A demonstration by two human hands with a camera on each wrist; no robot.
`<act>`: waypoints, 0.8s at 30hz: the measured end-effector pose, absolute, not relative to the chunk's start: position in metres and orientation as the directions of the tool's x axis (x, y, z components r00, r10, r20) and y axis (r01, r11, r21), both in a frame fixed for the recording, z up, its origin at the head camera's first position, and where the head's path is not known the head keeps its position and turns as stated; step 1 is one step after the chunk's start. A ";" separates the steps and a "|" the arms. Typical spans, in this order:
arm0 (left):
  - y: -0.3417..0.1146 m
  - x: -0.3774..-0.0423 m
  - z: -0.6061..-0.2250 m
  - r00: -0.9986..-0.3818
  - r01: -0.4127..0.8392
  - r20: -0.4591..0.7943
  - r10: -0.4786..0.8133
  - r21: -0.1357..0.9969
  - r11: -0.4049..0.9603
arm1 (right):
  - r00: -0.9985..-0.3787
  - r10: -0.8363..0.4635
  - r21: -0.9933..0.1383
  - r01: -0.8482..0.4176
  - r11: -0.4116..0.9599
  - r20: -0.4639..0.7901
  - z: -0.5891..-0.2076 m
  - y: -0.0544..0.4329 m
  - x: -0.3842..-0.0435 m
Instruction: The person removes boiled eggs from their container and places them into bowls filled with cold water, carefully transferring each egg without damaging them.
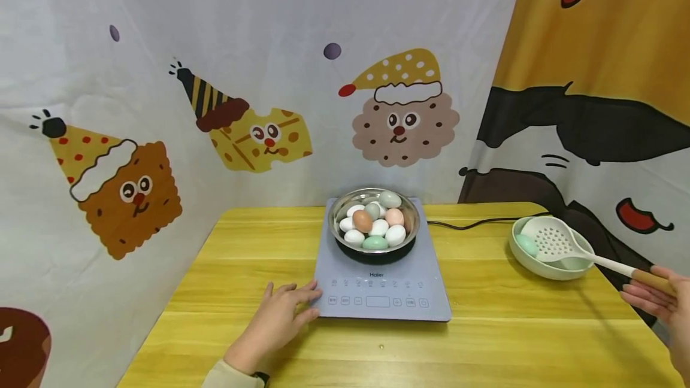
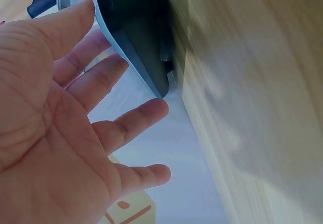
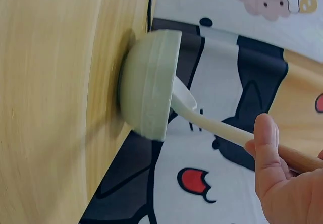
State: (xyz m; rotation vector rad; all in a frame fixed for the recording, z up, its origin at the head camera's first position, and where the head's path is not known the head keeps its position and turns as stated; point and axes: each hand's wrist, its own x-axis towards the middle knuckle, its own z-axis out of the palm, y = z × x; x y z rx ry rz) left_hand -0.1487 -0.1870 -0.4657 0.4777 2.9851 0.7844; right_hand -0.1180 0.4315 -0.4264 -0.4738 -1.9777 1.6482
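On the left, my left hand lies at the left front edge of a pale induction cooker, its fingertips touching the side. Its fingers are spread and nearly straight in the left wrist view. A steel pan on the cooker is piled with several white, brown and pale green eggs. At far right, my right hand holds the wooden handle of a white skimmer, thumb against it in the right wrist view. The skimmer's head rests in a pale green bowl, beside a green egg.
A yellow wood-grain table carries everything. The cooker's black cord runs along the back toward the bowl. A cartoon-printed curtain hangs close behind the table and along its left side.
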 end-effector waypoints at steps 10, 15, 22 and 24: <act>-0.186 -0.149 -0.465 -0.953 0.285 0.057 0.296 0.496 0.820 | -0.704 0.656 -0.861 0.127 0.492 0.271 -0.417 0.381 -0.113; -0.186 -0.149 -0.465 -0.955 0.279 0.053 0.292 0.494 0.824 | -0.718 0.637 -0.814 0.174 0.554 0.280 -0.424 0.365 -0.106; -0.186 -0.149 -0.464 -0.955 0.278 0.047 0.293 0.492 0.825 | -0.709 0.452 -0.670 -0.039 0.741 0.541 -0.437 0.353 -0.102; -0.187 -0.149 -0.464 -0.955 0.276 0.044 0.293 0.492 0.826 | -0.691 0.320 -0.550 -0.134 0.824 0.648 -0.440 0.352 -0.103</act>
